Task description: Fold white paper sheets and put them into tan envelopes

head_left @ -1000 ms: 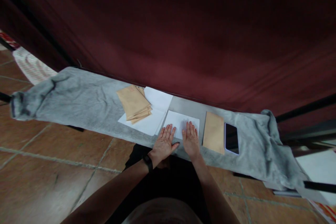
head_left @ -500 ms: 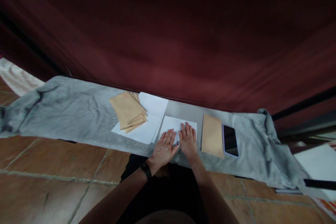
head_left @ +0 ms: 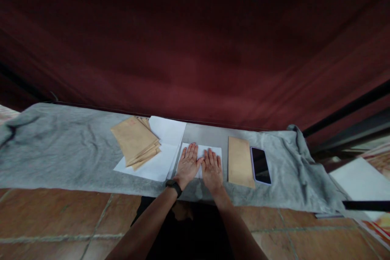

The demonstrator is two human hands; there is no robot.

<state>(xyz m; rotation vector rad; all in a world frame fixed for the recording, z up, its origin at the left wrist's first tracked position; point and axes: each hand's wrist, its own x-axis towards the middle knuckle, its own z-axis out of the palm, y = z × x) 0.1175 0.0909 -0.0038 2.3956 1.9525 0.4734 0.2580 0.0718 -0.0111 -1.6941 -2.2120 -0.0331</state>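
Observation:
A folded white sheet of paper (head_left: 202, 150) lies on the grey cloth (head_left: 70, 150) that covers the narrow table. My left hand (head_left: 188, 164), with a black wristband, lies flat on the sheet's left part, fingers stretched out. My right hand (head_left: 211, 168) lies flat beside it on the sheet's right part, fingers out too. The two hands almost touch. Neither holds anything.
A fanned pile of brown envelopes (head_left: 135, 141) rests on white sheets (head_left: 158, 158) left of my hands. To the right lie a single brown envelope (head_left: 240, 162) and a dark phone (head_left: 261, 165). A dark red curtain (head_left: 195, 48) hangs behind the table. Tiled floor (head_left: 61, 223) lies below.
My hands have slid further up onto the white sheet and come closer together. The view has tilted, so the table sits lower and more level in the picture.

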